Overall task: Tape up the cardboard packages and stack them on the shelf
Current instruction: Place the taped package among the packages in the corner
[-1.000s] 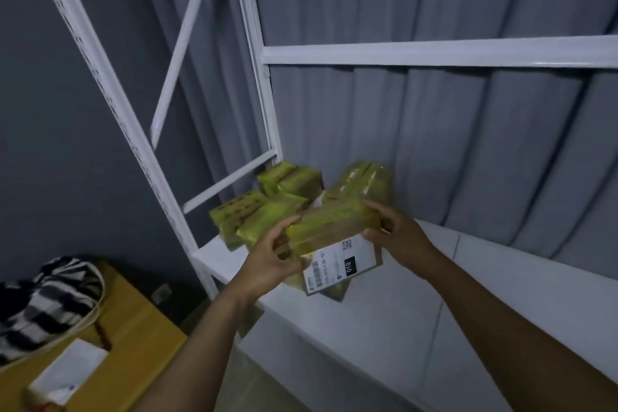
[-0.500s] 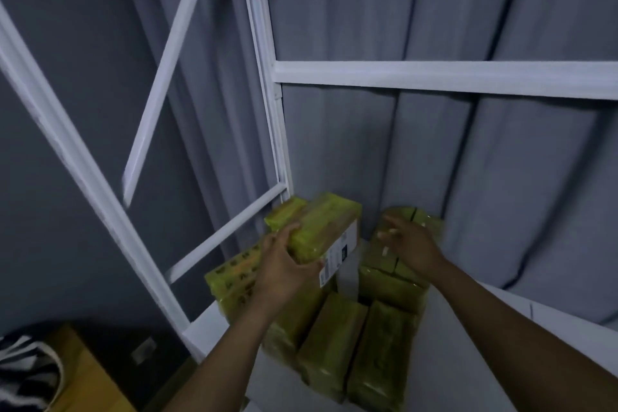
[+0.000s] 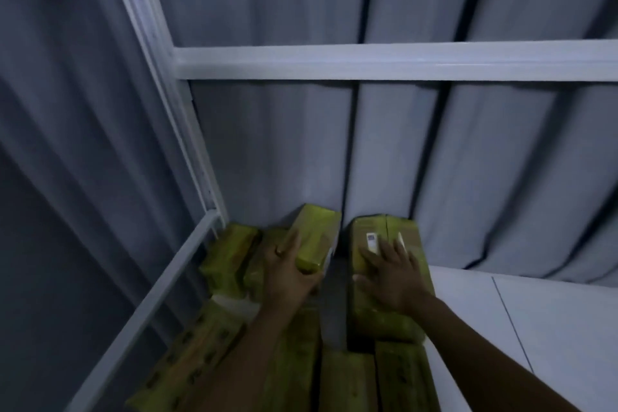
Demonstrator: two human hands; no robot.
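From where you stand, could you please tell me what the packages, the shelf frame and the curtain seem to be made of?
The packages: cardboard under glossy yellowish tape, judging by the sheen and a bare brown patch. The shelf frame: probably metal painted white, smooth, given its thin straight bars. The curtain: grey cloth, matte, hanging in soft vertical folds.

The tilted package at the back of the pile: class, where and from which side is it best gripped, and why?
Grip the tilted package across its near end, from the front, as the left hand does. Its far end sits by the curtain and other packages crowd its left; the near end lies open.
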